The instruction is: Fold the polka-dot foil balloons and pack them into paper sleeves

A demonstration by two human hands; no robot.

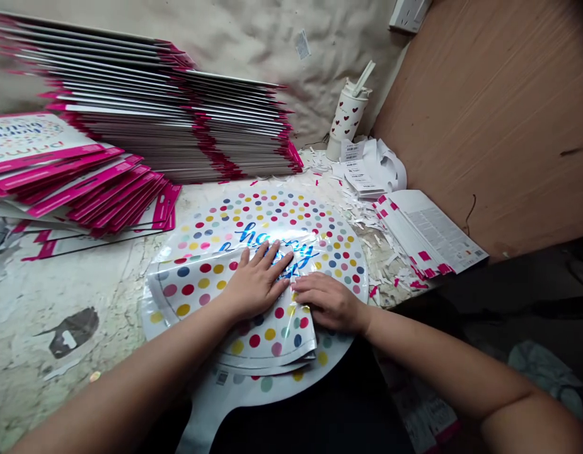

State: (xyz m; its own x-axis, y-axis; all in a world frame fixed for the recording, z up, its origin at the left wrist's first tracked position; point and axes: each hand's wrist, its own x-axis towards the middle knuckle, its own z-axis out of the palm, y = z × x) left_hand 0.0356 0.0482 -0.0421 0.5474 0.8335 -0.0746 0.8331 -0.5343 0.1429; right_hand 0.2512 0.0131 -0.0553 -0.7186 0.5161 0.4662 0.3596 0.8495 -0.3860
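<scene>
A flat, round foil balloon [267, 211] lies on the worktable, white with coloured dots and blue "happy" lettering. Part of it is folded over itself, and the dotted flap [254, 340] covers its lower middle. My left hand [256, 280] presses flat on the flap with fingers spread. Beside it, my right hand [329, 302] has its fingers curled together at the flap's right edge, gripping the foil; its fingertips are partly hidden. The balloon's pale tail [206, 416] hangs over the near edge of the table.
Tall stacks of pink-edged white packages [244, 132] stand against the wall, with more fanned packages [83, 183] at left. A heart-patterned tumbler [350, 113], barcode label strips [362, 173], a pile of printed cards [428, 227] and paper scraps sit at right, beside a wooden panel [499, 126].
</scene>
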